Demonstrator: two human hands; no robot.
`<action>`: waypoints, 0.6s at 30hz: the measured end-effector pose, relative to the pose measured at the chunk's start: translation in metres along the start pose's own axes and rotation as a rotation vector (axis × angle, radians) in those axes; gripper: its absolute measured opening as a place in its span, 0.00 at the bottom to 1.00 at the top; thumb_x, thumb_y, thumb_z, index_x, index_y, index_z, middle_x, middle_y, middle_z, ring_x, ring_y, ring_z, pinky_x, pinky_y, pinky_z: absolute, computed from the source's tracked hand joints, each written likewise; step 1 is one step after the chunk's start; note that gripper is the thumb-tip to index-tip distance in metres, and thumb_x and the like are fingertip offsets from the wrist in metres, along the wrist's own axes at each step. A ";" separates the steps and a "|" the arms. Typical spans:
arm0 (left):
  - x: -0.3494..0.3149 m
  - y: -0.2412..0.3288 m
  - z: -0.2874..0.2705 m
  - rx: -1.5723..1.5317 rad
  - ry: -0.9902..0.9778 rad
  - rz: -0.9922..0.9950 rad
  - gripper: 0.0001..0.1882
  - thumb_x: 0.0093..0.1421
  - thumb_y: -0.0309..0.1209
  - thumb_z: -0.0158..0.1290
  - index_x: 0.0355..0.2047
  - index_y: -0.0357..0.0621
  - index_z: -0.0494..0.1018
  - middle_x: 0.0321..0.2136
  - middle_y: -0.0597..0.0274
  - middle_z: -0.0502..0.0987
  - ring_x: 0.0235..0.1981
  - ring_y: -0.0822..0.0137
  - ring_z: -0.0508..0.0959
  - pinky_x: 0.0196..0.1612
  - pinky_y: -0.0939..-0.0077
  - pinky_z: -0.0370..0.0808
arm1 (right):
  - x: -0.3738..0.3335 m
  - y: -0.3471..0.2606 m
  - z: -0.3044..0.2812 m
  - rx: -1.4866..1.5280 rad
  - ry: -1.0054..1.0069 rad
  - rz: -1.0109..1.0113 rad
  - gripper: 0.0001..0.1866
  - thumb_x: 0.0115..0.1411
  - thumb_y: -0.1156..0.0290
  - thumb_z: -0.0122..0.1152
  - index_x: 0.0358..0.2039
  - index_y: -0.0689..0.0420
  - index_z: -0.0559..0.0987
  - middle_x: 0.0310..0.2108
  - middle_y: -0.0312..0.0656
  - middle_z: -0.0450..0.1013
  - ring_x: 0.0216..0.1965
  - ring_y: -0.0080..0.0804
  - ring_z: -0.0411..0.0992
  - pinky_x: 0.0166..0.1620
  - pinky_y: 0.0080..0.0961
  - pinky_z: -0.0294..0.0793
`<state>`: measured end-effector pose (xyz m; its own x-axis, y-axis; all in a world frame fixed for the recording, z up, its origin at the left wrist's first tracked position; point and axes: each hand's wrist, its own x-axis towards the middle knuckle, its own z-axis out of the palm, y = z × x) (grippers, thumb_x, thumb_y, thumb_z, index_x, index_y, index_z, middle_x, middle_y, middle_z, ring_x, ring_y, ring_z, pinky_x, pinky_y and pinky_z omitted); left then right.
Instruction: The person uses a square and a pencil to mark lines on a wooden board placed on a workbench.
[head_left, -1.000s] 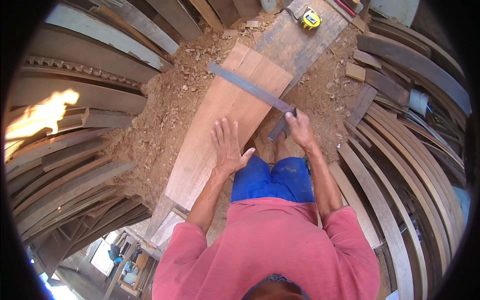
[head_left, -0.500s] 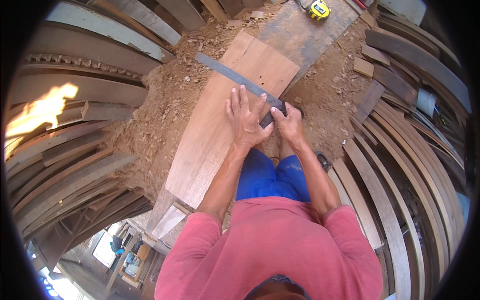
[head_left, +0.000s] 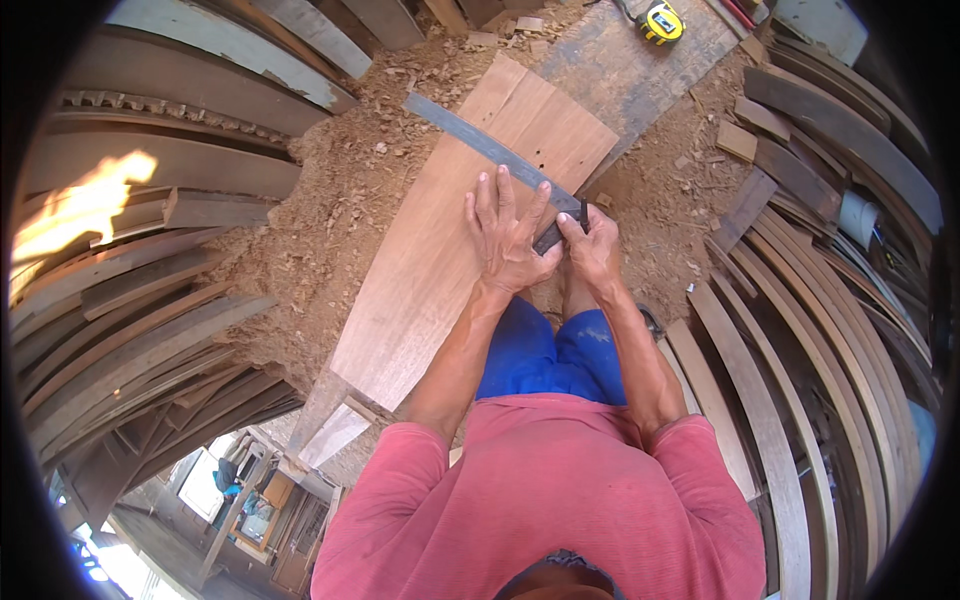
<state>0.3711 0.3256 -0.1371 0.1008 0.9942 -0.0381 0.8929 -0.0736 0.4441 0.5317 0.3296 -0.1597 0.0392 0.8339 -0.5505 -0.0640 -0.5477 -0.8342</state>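
Note:
A long wooden board (head_left: 420, 290) slants in front of me, two small dark holes near its far end. Across it lies a try square, its grey metal blade (head_left: 462, 128) reaching past the board's left edge and its dark stock (head_left: 548, 238) at the right edge. My left hand (head_left: 507, 235) is spread flat on the board, fingertips at the blade and thumb by the stock. My right hand (head_left: 597, 248) is closed at the blade's right end, with a short dark stick (head_left: 584, 211) standing up at its thumb. Its other fingers are partly hidden.
Beneath the board is a worn plank (head_left: 630, 75) carrying a yellow tape measure (head_left: 662, 22). Wood shavings (head_left: 300, 270) cover the ground. Stacked timber boards (head_left: 190, 130) line the left, and more planks (head_left: 760, 400) crowd the right. A small wood block (head_left: 737, 141) lies at right.
The board, square and both hands appear slightly further right in the view, as does the tape measure. The dark stick at my right thumb now stands more clearly upright.

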 end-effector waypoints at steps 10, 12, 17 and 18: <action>0.001 0.003 -0.003 0.017 -0.015 -0.011 0.54 0.44 0.51 0.72 0.75 0.75 0.69 0.81 0.36 0.52 0.80 0.29 0.50 0.75 0.23 0.47 | 0.001 0.004 -0.001 0.032 -0.004 0.005 0.08 0.69 0.72 0.68 0.42 0.65 0.85 0.34 0.35 0.81 0.36 0.21 0.75 0.41 0.26 0.76; 0.002 0.004 -0.003 0.009 0.000 -0.010 0.54 0.43 0.49 0.72 0.74 0.73 0.70 0.80 0.35 0.54 0.79 0.29 0.51 0.76 0.25 0.47 | 0.001 0.004 0.000 0.061 -0.009 0.014 0.08 0.69 0.73 0.67 0.43 0.65 0.85 0.35 0.35 0.81 0.36 0.21 0.75 0.42 0.26 0.77; 0.003 0.005 -0.003 0.007 0.006 -0.002 0.53 0.43 0.50 0.72 0.74 0.72 0.71 0.80 0.35 0.54 0.80 0.29 0.50 0.76 0.25 0.45 | 0.001 0.002 -0.002 0.059 -0.015 0.016 0.09 0.69 0.72 0.67 0.43 0.65 0.85 0.35 0.35 0.81 0.36 0.21 0.75 0.43 0.27 0.77; 0.002 0.004 -0.002 0.008 0.009 -0.002 0.53 0.43 0.50 0.72 0.74 0.72 0.71 0.80 0.35 0.54 0.80 0.29 0.50 0.77 0.25 0.45 | 0.001 0.000 -0.002 0.039 -0.020 0.016 0.09 0.69 0.72 0.67 0.43 0.65 0.85 0.35 0.35 0.81 0.37 0.21 0.75 0.43 0.27 0.77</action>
<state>0.3740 0.3277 -0.1332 0.0949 0.9950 -0.0313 0.8968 -0.0718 0.4367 0.5339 0.3299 -0.1604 0.0177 0.8264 -0.5629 -0.1029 -0.5585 -0.8231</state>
